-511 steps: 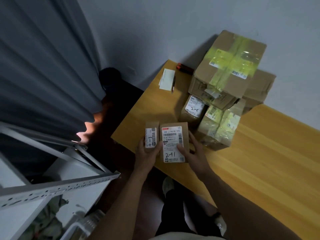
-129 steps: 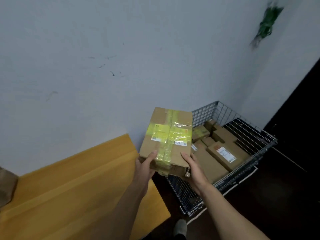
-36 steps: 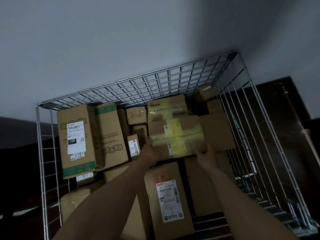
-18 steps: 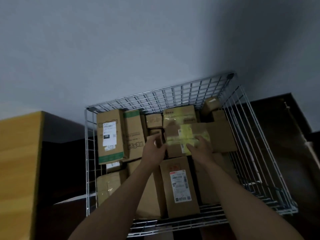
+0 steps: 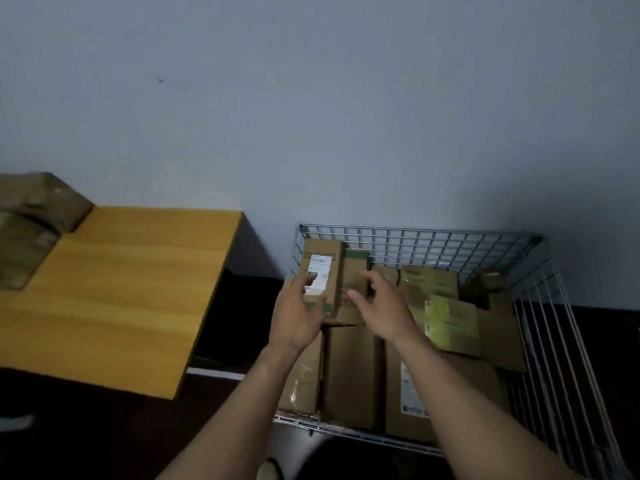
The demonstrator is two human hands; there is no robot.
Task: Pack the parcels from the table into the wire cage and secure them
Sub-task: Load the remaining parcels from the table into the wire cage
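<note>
Grey wall is met by the far rim of the wire cage (image 5: 415, 233), which is parted from the wooden surface (image 5: 121, 289) by a dark strip of floor. Inside, the yellow-taped parcel (image 5: 450, 323) is laid flat, taped face up, on other cartons at the right; its long axis cannot be told. Room is left along the right wire wall. A labelled carton (image 5: 320, 268) is stood on end at the far left corner. Left grip (image 5: 298, 317) and right grip (image 5: 384, 306) are held open, nothing grasped.

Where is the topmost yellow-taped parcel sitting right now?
In the head view, the yellow-taped parcel lies atop other boxes in the right half of the wire cage, just right of the right hand.
</note>
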